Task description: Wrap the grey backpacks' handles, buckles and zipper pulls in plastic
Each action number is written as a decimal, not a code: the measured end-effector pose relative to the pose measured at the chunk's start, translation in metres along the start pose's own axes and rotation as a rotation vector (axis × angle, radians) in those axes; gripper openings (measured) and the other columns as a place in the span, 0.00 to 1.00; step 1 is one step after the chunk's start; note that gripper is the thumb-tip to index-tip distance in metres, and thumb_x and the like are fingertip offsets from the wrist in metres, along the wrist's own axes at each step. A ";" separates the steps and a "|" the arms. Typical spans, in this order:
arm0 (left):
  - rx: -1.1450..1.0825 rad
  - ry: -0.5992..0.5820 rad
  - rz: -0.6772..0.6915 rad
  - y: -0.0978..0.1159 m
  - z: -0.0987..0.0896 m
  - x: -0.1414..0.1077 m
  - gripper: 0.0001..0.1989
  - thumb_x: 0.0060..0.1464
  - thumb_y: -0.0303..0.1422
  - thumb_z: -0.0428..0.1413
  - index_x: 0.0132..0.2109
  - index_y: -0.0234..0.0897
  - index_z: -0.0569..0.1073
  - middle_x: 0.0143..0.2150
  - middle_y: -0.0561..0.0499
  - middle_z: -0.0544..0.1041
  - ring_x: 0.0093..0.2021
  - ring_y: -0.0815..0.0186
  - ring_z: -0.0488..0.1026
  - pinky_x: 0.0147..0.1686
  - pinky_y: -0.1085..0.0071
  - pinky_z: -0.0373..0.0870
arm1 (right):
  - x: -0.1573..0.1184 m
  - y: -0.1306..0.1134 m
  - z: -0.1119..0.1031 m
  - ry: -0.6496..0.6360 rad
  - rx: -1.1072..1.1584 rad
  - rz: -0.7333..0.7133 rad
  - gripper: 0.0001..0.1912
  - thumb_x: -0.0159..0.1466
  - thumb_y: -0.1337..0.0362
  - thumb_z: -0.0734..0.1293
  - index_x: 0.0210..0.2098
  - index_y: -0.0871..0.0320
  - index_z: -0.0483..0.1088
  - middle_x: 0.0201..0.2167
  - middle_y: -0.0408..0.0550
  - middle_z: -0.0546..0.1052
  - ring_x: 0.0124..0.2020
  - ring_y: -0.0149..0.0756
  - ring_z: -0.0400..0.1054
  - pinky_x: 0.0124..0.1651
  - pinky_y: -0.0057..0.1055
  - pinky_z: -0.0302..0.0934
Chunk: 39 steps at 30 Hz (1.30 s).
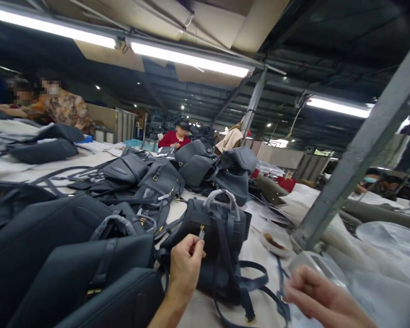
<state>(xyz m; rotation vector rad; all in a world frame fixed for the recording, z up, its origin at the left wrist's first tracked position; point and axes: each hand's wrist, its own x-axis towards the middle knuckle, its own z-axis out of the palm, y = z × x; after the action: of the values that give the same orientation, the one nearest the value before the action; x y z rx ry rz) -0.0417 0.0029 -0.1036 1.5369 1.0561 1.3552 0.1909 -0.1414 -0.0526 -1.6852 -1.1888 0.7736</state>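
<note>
A dark navy leather backpack (210,259) stands upright on the table in front of me, its top handle (222,196) wrapped in clear plastic and its straps trailing to the right. My left hand (186,262) pinches the wrapped pull tab (202,234) of the backpack's zipper, just below the gold slider. To the right of the bag, over the table, is my right hand (323,291), somewhat blurred. Its fingers are curled with thumb and forefinger close together; whatever may be between them cannot be made out.
Several similar dark bags (89,269) crowd the left and the far side of the table. A small dish (275,243) with brown stuff sits near a grey metal post (345,182). Plastic sheeting (389,255) lies at right. A person in red (172,139) sits across; others are at far left.
</note>
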 end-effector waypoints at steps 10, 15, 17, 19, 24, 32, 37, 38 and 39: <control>0.111 0.004 0.040 -0.001 -0.001 0.000 0.14 0.57 0.35 0.51 0.24 0.39 0.69 0.21 0.51 0.72 0.23 0.65 0.69 0.25 0.72 0.55 | 0.086 -0.068 0.137 -0.099 -0.026 -0.301 0.11 0.54 0.60 0.68 0.24 0.54 0.61 0.17 0.35 0.64 0.20 0.28 0.57 0.24 0.26 0.50; 0.097 0.007 0.029 -0.002 0.001 -0.002 0.10 0.56 0.33 0.52 0.26 0.40 0.69 0.22 0.51 0.74 0.24 0.64 0.72 0.26 0.72 0.58 | 0.098 -0.060 0.133 -0.037 -0.190 -0.293 0.08 0.53 0.64 0.66 0.23 0.54 0.60 0.14 0.34 0.62 0.18 0.28 0.55 0.22 0.26 0.47; 0.093 0.041 0.038 -0.003 0.001 -0.003 0.05 0.55 0.34 0.53 0.33 0.41 0.73 0.22 0.51 0.75 0.24 0.62 0.73 0.27 0.71 0.60 | 0.099 -0.062 0.134 -0.022 -0.231 -0.301 0.08 0.52 0.65 0.66 0.22 0.54 0.60 0.15 0.34 0.62 0.19 0.28 0.55 0.23 0.26 0.47; 0.094 0.072 0.059 -0.004 0.001 -0.004 0.12 0.55 0.34 0.53 0.45 0.41 0.75 0.24 0.50 0.77 0.26 0.60 0.75 0.29 0.70 0.63 | 0.100 -0.064 0.136 -0.027 -0.254 -0.301 0.08 0.52 0.65 0.65 0.22 0.54 0.60 0.15 0.34 0.63 0.19 0.28 0.56 0.23 0.26 0.48; 0.135 0.037 0.213 -0.010 -0.001 -0.004 0.23 0.57 0.33 0.52 0.60 0.39 0.71 0.41 0.41 0.82 0.39 0.55 0.79 0.41 0.67 0.70 | 0.100 -0.062 0.136 -0.056 -0.231 -0.290 0.07 0.53 0.64 0.65 0.23 0.54 0.60 0.16 0.35 0.65 0.20 0.29 0.58 0.24 0.26 0.49; 0.067 0.024 0.192 -0.009 0.000 -0.005 0.17 0.57 0.35 0.53 0.51 0.40 0.79 0.40 0.40 0.82 0.39 0.54 0.79 0.44 0.65 0.72 | 0.096 -0.053 0.135 -0.066 -0.167 -0.275 0.07 0.54 0.61 0.64 0.25 0.53 0.60 0.15 0.33 0.63 0.19 0.29 0.55 0.24 0.27 0.47; -0.287 -0.044 -0.173 -0.004 0.002 0.003 0.20 0.49 0.44 0.59 0.42 0.32 0.79 0.21 0.48 0.76 0.23 0.63 0.72 0.27 0.71 0.65 | 0.095 -0.046 0.137 -0.102 -0.053 -0.254 0.07 0.54 0.61 0.65 0.28 0.53 0.61 0.15 0.32 0.63 0.19 0.28 0.56 0.23 0.26 0.47; -0.378 -0.062 -0.239 -0.006 0.003 0.006 0.22 0.46 0.46 0.61 0.41 0.32 0.78 0.20 0.49 0.76 0.22 0.65 0.71 0.25 0.72 0.64 | 0.094 -0.044 0.137 -0.094 -0.034 -0.254 0.07 0.54 0.60 0.65 0.29 0.54 0.61 0.15 0.32 0.63 0.18 0.28 0.56 0.23 0.26 0.48; -0.453 -0.072 -0.295 -0.009 0.004 0.008 0.24 0.43 0.48 0.62 0.40 0.31 0.77 0.19 0.49 0.75 0.20 0.66 0.70 0.24 0.73 0.62 | 0.093 -0.043 0.138 -0.081 -0.023 -0.255 0.08 0.55 0.60 0.66 0.30 0.54 0.62 0.15 0.32 0.65 0.18 0.29 0.57 0.24 0.26 0.49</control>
<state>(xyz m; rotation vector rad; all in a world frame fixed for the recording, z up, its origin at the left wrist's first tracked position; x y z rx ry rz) -0.0377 0.0128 -0.1103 1.0436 0.8219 1.2185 0.0877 -0.0049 -0.0669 -1.4948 -1.4403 0.6766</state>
